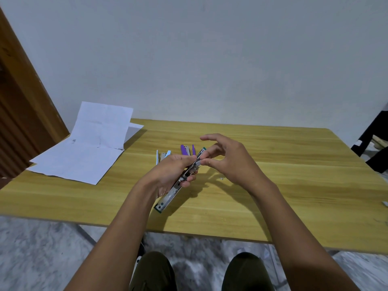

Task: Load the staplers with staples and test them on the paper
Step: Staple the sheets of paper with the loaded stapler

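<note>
Left hand (170, 175): we see it curled round the middle of the green stapler (168, 199), holding it above the table with the near end pointing down at us.
Right hand (228, 158): thumb and a bent finger pinch the stapler's metal rail near its far end; the other fingers are spread and lifted.
Green stapler: swung open, long and slanted from near left to far right, with the steel channel facing up.
Channel contents: we cannot tell whether staples lie in it; the fingers cover that part.
Purple stapler (184, 149): on the table just beyond the hands, opened.
Light blue stapler (162, 157): beside the purple one, to its left, partly hidden by the left hand.
Paper (84, 148): creased white sheets at the far left corner, overhanging the edge, well apart from the staplers.
Small bits (220, 178): pale specks on the wood under the right wrist, too small for us to name.
Table (294, 185): light wood grain.
</note>
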A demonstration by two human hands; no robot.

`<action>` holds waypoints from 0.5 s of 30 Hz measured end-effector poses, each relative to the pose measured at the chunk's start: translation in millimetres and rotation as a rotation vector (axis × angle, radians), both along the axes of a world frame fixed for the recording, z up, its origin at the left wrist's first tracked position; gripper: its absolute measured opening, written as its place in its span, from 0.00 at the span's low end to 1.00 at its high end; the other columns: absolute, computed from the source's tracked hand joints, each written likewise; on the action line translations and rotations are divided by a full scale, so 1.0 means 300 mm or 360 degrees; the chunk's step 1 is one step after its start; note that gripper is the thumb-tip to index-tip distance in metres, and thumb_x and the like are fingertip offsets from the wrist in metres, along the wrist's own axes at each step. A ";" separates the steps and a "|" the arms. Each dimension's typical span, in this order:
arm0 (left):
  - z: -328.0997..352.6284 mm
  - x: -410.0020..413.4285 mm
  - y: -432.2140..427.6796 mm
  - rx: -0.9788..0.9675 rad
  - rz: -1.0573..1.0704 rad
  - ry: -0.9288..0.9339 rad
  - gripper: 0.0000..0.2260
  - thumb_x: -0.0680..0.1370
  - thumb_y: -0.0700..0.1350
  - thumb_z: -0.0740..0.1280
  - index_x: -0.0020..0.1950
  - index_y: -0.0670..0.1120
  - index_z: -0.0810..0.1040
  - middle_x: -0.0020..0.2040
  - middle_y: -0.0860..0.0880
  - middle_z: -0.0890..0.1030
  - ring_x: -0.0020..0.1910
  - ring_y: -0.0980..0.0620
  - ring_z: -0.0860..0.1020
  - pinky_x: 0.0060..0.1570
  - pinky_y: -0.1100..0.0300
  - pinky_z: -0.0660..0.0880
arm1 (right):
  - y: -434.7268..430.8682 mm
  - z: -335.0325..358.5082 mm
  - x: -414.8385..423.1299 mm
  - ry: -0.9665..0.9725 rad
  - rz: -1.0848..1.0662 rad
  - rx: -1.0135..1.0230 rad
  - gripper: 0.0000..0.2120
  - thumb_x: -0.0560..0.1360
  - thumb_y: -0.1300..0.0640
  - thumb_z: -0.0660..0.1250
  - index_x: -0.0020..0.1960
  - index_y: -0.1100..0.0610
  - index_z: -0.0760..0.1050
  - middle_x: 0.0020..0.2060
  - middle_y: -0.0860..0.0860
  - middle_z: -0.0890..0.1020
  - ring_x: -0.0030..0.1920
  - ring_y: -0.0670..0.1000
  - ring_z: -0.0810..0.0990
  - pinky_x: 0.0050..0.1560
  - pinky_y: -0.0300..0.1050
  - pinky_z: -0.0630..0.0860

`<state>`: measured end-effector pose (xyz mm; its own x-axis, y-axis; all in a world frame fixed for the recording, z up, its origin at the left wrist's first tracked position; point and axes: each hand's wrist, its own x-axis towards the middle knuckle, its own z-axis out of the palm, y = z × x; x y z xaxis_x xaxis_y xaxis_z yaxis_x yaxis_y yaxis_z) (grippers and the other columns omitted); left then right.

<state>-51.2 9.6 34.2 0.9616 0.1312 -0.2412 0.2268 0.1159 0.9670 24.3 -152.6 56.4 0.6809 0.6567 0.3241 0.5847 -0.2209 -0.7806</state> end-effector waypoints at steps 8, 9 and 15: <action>0.006 -0.005 -0.011 0.0070 -0.0011 0.0051 0.13 0.81 0.48 0.65 0.40 0.42 0.78 0.34 0.46 0.73 0.27 0.52 0.68 0.24 0.62 0.63 | 0.017 0.000 -0.001 -0.0164 0.0051 -0.0196 0.22 0.71 0.65 0.75 0.62 0.53 0.77 0.38 0.41 0.83 0.42 0.33 0.80 0.50 0.23 0.70; 0.005 -0.004 -0.011 0.0071 -0.0009 0.0053 0.14 0.81 0.48 0.65 0.39 0.43 0.78 0.34 0.47 0.73 0.27 0.52 0.69 0.24 0.62 0.63 | 0.020 -0.003 -0.002 -0.0173 0.0043 -0.0203 0.21 0.71 0.65 0.75 0.62 0.53 0.77 0.38 0.39 0.82 0.42 0.31 0.79 0.50 0.23 0.70; -0.003 -0.008 -0.015 0.0010 -0.0001 0.0080 0.12 0.83 0.45 0.62 0.43 0.41 0.78 0.33 0.46 0.73 0.27 0.52 0.69 0.23 0.63 0.63 | 0.025 -0.046 -0.003 -0.0264 -0.0184 -0.0184 0.16 0.69 0.54 0.78 0.54 0.45 0.80 0.37 0.33 0.80 0.46 0.38 0.79 0.62 0.53 0.73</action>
<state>-53.6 5.2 33.2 0.9484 0.1324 -0.2882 0.2750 0.1100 0.9551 23.4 -145.0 42.7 0.6975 0.6168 0.3649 0.6683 -0.3761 -0.6418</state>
